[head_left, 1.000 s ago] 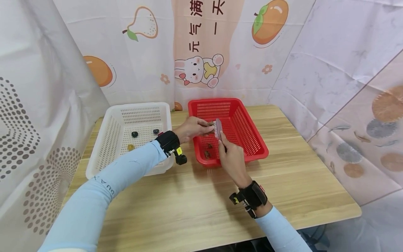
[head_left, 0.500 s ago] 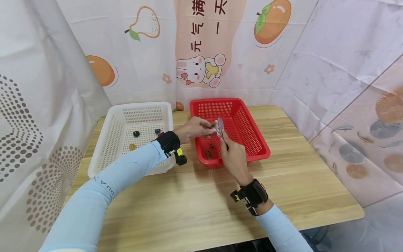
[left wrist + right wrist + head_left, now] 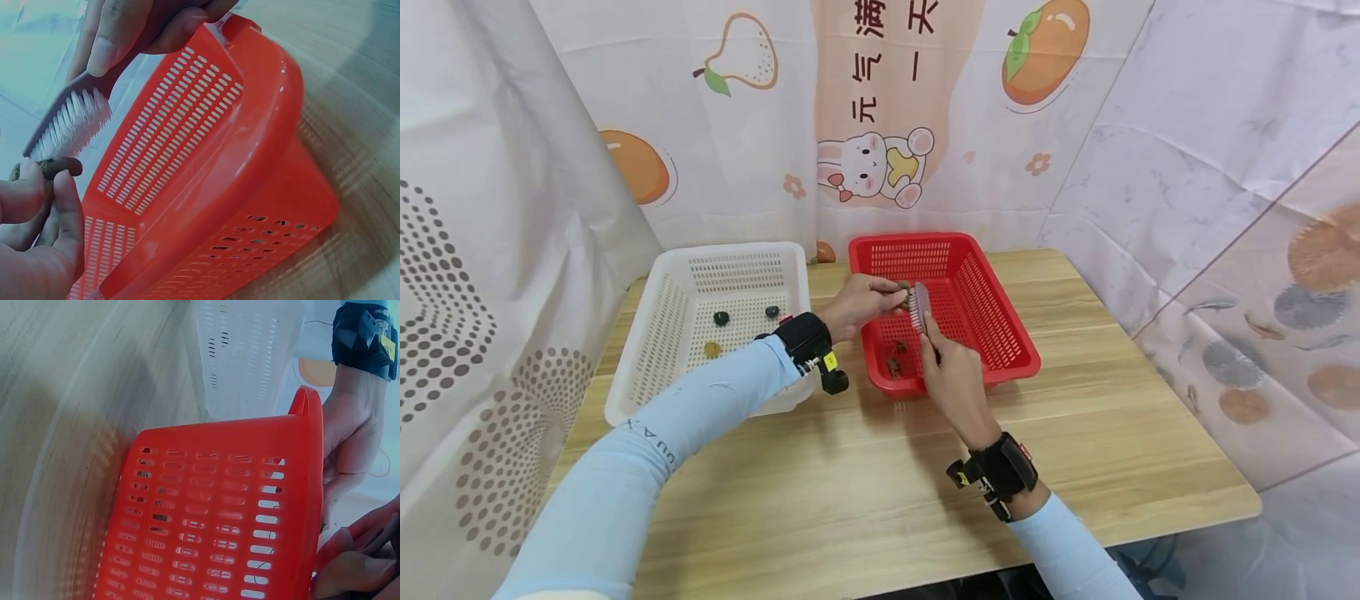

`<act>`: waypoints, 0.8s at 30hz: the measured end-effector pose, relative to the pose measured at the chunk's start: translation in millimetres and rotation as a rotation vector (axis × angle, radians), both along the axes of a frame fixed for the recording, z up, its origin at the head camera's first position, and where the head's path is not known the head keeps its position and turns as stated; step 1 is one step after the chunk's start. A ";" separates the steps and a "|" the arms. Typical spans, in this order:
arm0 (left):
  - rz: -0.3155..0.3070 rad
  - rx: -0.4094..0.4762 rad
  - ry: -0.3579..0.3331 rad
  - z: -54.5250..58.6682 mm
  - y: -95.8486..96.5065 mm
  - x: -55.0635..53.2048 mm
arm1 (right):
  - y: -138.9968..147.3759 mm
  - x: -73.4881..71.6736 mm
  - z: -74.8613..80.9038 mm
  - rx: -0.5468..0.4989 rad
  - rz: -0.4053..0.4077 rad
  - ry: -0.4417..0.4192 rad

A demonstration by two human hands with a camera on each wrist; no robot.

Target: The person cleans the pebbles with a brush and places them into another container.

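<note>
My left hand [image 3: 859, 305] pinches a small brown lump like a stone [image 3: 62, 166] between thumb and fingers, above the red basket [image 3: 1026, 354]. In my right hand [image 3: 955, 375] is a scrubbing brush [image 3: 920, 307], gripped by its handle with the thumb along it. Its white bristles [image 3: 74, 125] meet the top of the lump in the left wrist view. Part of the lump is covered by the left fingers. The right wrist view mostly shows the basket's outer wall, with the right fingers [image 3: 350, 569] at its edge.
Inside the red basket lie a few small brown pieces [image 3: 893, 367]. To its left stands a white basket [image 3: 625, 379] with two black stones [image 3: 721, 318] and a yellowish stone [image 3: 712, 350]. Both baskets sit on a wooden table [image 3: 850, 492], with a printed curtain [image 3: 985, 200] behind.
Both hands stay over the red basket with the brush at the lump. The left fingers and lump have shifted slightly; the head view has swayed a little.
</note>
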State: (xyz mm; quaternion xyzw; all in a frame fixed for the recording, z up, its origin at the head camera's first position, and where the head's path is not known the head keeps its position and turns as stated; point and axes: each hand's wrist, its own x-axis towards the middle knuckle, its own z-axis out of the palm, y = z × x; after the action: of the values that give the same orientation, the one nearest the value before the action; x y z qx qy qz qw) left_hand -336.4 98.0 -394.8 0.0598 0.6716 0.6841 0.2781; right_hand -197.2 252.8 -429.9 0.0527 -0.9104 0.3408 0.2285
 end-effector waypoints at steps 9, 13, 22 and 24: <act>-0.001 0.001 -0.007 -4.3 -5.0 -3.1 | -3.8 0.9 -2.3 -0.011 0.010 0.001; -0.055 -0.002 -0.005 -5.1 -5.4 -0.9 | -4.1 -0.5 -0.7 -0.014 0.004 0.010; -0.149 -0.049 0.045 -2.2 -8.2 2.2 | -2.2 -5.7 -1.2 0.010 -0.009 0.029; -0.127 -0.033 0.041 -1.5 -8.4 1.6 | -2.8 -5.9 -0.6 0.009 -0.009 0.025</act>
State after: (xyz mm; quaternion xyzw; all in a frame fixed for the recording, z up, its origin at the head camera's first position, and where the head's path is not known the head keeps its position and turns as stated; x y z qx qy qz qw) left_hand -334.8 89.6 -396.3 0.1118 0.6831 0.6526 0.3083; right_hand -203.0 250.0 -430.5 0.0537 -0.9093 0.3350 0.2410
